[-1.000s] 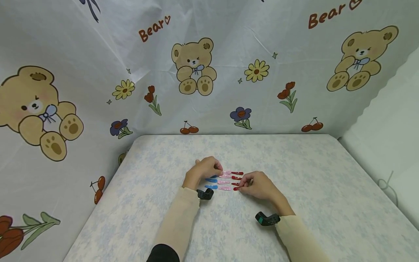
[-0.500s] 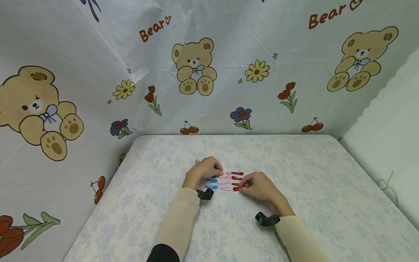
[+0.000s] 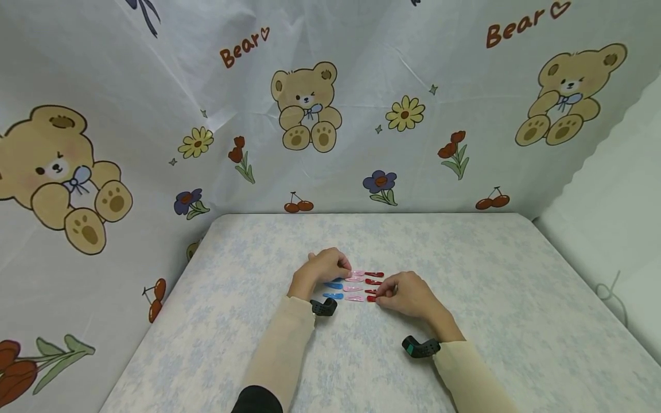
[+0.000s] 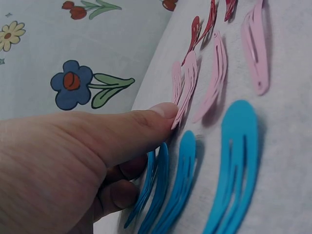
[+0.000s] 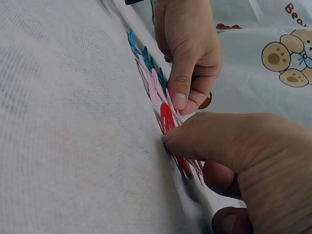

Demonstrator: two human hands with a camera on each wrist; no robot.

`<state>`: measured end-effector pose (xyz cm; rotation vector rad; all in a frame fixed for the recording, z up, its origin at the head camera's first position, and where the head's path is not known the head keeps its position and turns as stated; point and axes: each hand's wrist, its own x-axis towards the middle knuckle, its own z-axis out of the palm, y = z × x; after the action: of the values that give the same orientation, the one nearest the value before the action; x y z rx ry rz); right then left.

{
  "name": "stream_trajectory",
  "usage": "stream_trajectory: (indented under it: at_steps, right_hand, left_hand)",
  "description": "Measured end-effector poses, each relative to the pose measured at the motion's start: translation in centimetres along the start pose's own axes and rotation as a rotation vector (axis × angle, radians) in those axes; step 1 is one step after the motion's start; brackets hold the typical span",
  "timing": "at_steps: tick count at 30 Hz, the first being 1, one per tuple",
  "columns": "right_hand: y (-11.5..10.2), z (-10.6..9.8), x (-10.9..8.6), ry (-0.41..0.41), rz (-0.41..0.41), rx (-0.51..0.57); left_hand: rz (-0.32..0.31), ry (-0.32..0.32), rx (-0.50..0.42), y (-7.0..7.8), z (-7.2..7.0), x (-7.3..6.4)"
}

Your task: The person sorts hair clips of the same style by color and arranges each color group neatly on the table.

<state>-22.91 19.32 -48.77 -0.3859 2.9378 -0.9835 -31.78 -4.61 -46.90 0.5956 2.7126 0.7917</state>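
Observation:
Hair snap clips lie on the table in three columns: blue (image 4: 239, 117), pink (image 3: 354, 299) and red (image 3: 374, 281). My left hand (image 3: 324, 265) is at the far end of the columns, its thumb and finger pinching the end of a pink hair clip (image 4: 187, 87). Several blue clips pass beside its curled fingers, partly hidden. At the near end, my right hand (image 3: 410, 293) pinches the nearest red hair clip (image 5: 167, 115), with the thumb tip over its side. Part of that clip is hidden under the thumb.
A pale, blue-mottled cloth covers the table (image 3: 496, 275). Behind and to the left hangs a bear-print curtain (image 3: 351, 103). A thin looped cord (image 3: 614, 292) lies against the white surface at the right. Black bands (image 3: 420, 347) sit on both wrists.
My right hand and the nearest red clip have shifted very slightly left, toward the pink column. The left hand stays at the same spot.

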Motion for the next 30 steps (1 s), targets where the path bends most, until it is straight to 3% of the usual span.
stream_trajectory:
  at_steps: [10, 16, 21, 26, 30]
  right_hand:
    - [0.1, -0.1, -0.1, -0.016, -0.088, 0.006]
    - [-1.1, -1.3, 0.0, 0.024, -0.103, 0.011]
    - [-1.9, -2.3, 0.1, 0.128, -0.192, 0.042]
    - [-2.7, -3.0, 0.0, 0.253, -0.301, 0.001]
    - [-2.6, -3.7, -0.1, 0.329, -0.296, -0.046]
  left_hand:
    - [0.007, -0.004, -0.003, 0.3, 0.0, 0.0]
    - [0.022, -0.019, 0.027, 0.4, -0.3, 0.1]
    - [0.03, -0.009, 0.047, 0.6, -0.4, -0.2]
    - [0.028, 0.011, 0.057, 0.4, -0.5, -0.4]
    - [0.043, 0.071, 0.08, 0.0, -0.9, -0.2]
